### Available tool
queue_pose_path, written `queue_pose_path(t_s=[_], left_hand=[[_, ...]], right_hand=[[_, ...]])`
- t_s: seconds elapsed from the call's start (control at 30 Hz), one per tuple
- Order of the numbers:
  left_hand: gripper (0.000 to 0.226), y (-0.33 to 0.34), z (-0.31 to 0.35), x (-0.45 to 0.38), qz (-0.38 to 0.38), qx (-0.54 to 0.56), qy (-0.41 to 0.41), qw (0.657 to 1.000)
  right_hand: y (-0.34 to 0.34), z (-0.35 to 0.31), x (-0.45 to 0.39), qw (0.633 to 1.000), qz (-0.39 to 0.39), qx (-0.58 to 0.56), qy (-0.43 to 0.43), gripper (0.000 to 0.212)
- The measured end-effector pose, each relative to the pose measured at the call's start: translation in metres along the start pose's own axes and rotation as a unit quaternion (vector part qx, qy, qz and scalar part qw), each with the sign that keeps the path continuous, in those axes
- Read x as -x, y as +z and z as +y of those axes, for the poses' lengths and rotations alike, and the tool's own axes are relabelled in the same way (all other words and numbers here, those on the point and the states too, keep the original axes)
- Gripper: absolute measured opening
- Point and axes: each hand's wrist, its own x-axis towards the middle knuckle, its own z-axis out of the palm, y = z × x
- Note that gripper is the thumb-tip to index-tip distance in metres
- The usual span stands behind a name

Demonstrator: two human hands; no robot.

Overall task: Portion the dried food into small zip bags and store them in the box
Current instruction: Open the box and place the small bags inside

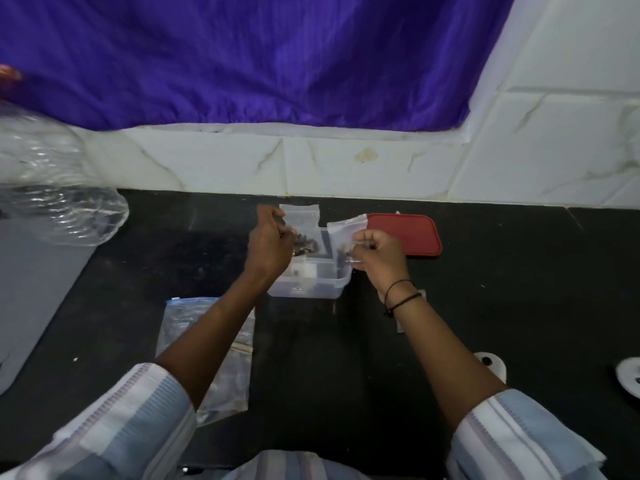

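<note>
My left hand grips a small clear zip bag with dark dried food in its bottom, held upright above the clear plastic box. My right hand pinches a second small zip bag, also over the box, beside the first. The box sits on the black counter between my hands, with some dark contents inside. Its red lid lies flat just right of it. A larger zip bag lies flat under my left forearm.
A crumpled clear plastic wrap sits at the left on a grey surface. White round objects lie at the right edge. A white tiled wall and a purple cloth stand behind the counter.
</note>
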Motion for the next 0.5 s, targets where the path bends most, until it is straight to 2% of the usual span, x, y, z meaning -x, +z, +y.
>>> queue_pose_path(t_s=[0.17, 0.27, 0.3, 0.37, 0.43, 0.5], left_hand=[[0.019, -0.024, -0.026, -0.018, -0.030, -0.115, -0.039, 0.992], [0.019, -0.024, -0.036, -0.025, -0.066, -0.176, -0.035, 0.982], [0.019, -0.023, -0.035, -0.026, -0.076, -0.191, -0.029, 0.978], [0.025, -0.017, -0.032, -0.030, -0.108, -0.238, -0.014, 0.965], [0.037, -0.009, -0.028, -0.034, -0.148, -0.302, -0.003, 0.942], [0.043, 0.001, -0.029, -0.036, -0.167, -0.346, 0.007, 0.923]], right_hand=[[0.042, -0.007, -0.017, 0.982, -0.064, 0.175, -0.010, 0.020], [0.059, -0.015, -0.024, 0.929, -0.096, 0.358, -0.019, 0.008], [0.061, -0.018, -0.025, 0.911, -0.104, 0.398, -0.014, 0.010], [0.067, -0.020, -0.029, 0.889, -0.122, 0.441, 0.010, 0.026], [0.073, -0.017, -0.035, 0.873, -0.132, 0.470, 0.017, 0.015], [0.078, -0.010, -0.039, 0.850, -0.128, 0.509, 0.045, 0.028]])
